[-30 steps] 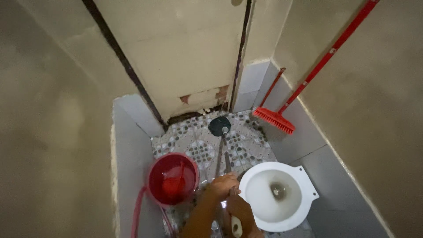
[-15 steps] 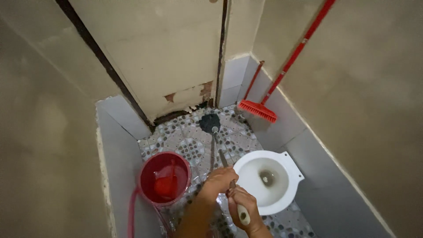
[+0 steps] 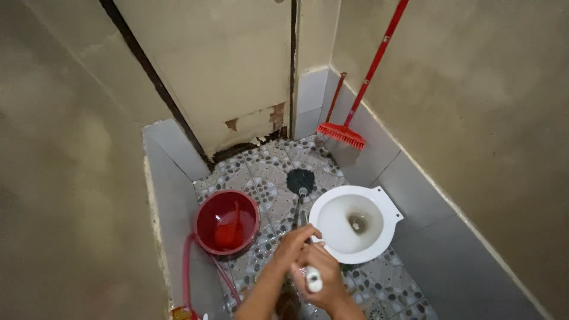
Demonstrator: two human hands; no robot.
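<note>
Between your two hands runs the thin metal handle (image 3: 301, 207) of a floor brush, slanting away from you to its dark round head (image 3: 300, 180), which rests on the pebble-patterned floor tiles (image 3: 261, 178) just beyond your fingers. Your left hand (image 3: 296, 242) is closed around the shaft, and your right hand (image 3: 323, 278) grips the white end cap just behind it, both fists nearly touching.

Half a second ago the head sat farther from you, close to the worn base of the door; now it has come back toward you and lies just beside the rim of the toilet bowl.

Right of your hands is that white, glossy toilet bowl (image 3: 379, 204). Left of them stands a round red plastic bucket (image 3: 204, 207) with a red scoop inside, a reddish hose (image 3: 187, 266) curling past it. Farther off, a red broom (image 3: 341, 133) leans against grey wall tiles.
</note>
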